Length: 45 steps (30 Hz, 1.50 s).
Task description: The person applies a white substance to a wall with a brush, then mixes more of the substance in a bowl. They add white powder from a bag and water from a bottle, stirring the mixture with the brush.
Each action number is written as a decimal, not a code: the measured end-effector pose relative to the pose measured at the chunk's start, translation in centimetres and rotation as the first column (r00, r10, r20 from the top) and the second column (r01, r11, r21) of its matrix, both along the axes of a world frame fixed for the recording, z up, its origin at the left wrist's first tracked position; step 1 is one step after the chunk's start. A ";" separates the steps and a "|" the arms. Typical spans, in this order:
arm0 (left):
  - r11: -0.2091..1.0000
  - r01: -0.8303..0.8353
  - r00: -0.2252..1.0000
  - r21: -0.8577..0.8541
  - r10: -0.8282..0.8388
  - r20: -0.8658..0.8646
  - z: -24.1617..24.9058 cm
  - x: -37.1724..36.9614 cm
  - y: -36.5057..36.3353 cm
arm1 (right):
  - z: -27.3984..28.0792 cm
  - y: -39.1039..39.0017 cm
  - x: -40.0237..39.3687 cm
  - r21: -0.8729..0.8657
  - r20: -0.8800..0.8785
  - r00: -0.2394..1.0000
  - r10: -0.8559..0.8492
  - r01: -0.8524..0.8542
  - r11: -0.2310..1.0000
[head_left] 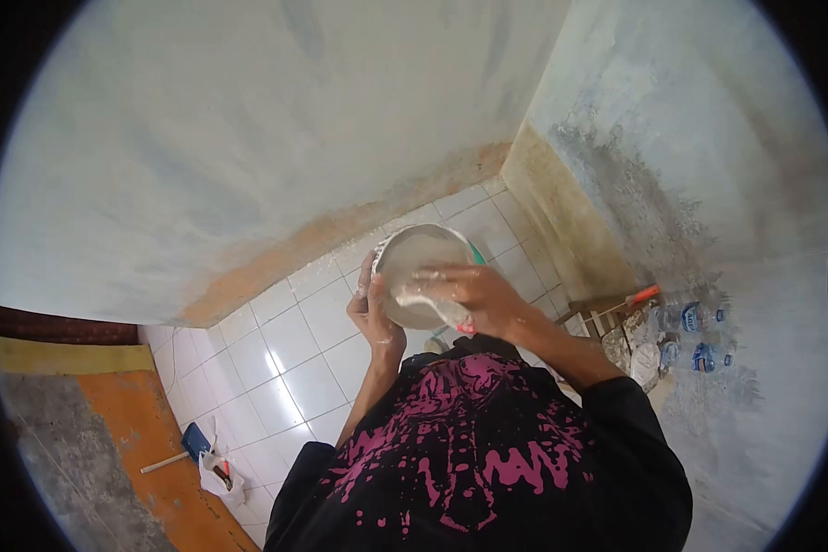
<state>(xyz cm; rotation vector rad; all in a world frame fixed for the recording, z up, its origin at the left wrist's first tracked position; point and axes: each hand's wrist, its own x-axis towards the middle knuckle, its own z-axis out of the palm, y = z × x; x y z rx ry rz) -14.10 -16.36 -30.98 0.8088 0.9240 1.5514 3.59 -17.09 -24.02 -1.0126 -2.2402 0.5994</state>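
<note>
A round white tub with a green patch on its side is held up in front of my chest, with greyish-white paste inside. My left hand grips its left rim, thumb at the inner edge and fingers around the outside. Over the tub's opening, my right hand is closed around a paste-smeared hand tool with a whitish body and a red end. The fingers hide much of the tool, so its exact kind does not show. Both hands carry pale smears.
Painted walls with bare, stained patches meet at a corner ahead. Plastic bottles, an orange-red handle and a small wooden stand are at right. On the tiled floor at left lie a blue dustpan-like item and a white bag.
</note>
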 end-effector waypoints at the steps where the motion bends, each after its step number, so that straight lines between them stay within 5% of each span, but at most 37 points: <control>1: 1.000 0.013 1.000 0.011 -0.013 0.003 -0.1 -0.2 -0.1 | 0.1 0.8 0.4 -0.002 0.002 1.000 -0.005 0.005 1.000; 11: 0.999 -0.043 0.999 0.024 0.043 -0.012 0.1 0.0 0.1 | 0.5 -0.3 0.9 0.016 0.055 0.964 -0.261 0.261 0.965; 13: 0.997 -0.069 0.998 0.021 0.069 -0.013 -0.2 0.0 0.1 | 1.0 -0.7 0.1 -0.220 0.238 0.931 -0.277 0.329 0.918; 17: 0.995 -0.097 0.994 0.004 0.096 0.043 0.6 0.3 0.1 | 0.3 -1.1 -0.4 -0.199 0.207 0.931 -0.301 0.342 0.918; 19: 0.999 -0.044 0.995 -0.001 0.044 0.092 0.2 0.1 0.1 | 0.0 -0.8 0.0 -0.222 -0.158 0.957 -0.241 0.204 0.953; 23: 1.000 0.011 1.000 0.010 -0.012 0.022 -0.3 -0.4 0.4 | 1.7 0.5 2.2 -0.243 -0.092 0.979 -0.183 0.156 0.957; 25: 0.999 0.040 0.998 0.013 -0.039 -0.055 -0.2 -0.3 0.5 | 2.8 1.1 2.8 -0.215 0.274 0.949 -0.156 0.218 0.952; 29: 0.997 0.071 0.997 -0.018 -0.072 -0.041 -0.3 -0.3 0.4 | 2.9 1.6 0.4 -0.321 0.266 0.963 -0.046 0.134 0.938; 31: 0.994 0.100 0.994 -0.043 -0.098 0.039 -0.4 -0.3 0.3 | 2.2 1.8 -0.7 -0.370 0.098 0.991 -0.092 0.122 0.921; 34: 0.998 0.063 0.994 -0.028 -0.061 0.087 0.1 0.2 0.2 | 1.6 2.2 -0.7 -0.299 0.082 0.973 -0.215 0.230 0.926; 41: 0.990 0.083 0.996 -0.118 -0.084 -0.007 0.0 0.0 0.0 | 2.9 3.2 0.7 -0.471 0.264 0.959 -0.101 0.220 0.854; 43: 0.991 0.091 0.995 -0.098 -0.087 0.045 0.3 0.4 -0.1 | 2.3 3.2 -0.1 -0.433 0.024 0.992 -0.127 0.125 0.893; 45: 0.989 0.099 0.995 -0.107 -0.098 0.015 -0.3 0.0 0.1 | 2.5 3.6 0.3 -0.381 0.058 0.985 -0.165 0.174 0.908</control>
